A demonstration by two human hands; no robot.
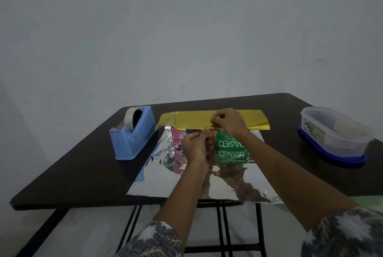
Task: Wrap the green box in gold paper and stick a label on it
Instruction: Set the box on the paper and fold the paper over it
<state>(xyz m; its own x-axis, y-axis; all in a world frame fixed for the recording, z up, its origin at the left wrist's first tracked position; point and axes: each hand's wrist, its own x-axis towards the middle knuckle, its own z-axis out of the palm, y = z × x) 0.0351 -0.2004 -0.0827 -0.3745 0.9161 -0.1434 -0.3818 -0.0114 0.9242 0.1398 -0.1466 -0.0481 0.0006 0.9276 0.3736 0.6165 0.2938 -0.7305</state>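
At frame centre, my right hand [227,121] pinches the gold paper [192,120] folded over the green box [230,143], whose far side is hidden. My left hand [195,146] curls at the box's front, grip unclear. Crinkled silver foil [228,182] mirrors everything.

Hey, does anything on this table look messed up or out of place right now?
Yes: the wrapping paper is crumpled and wrinkled at its left side, near the tape dispenser, and its near edge hangs slightly past the table edge. The green box and plastic container look fine.
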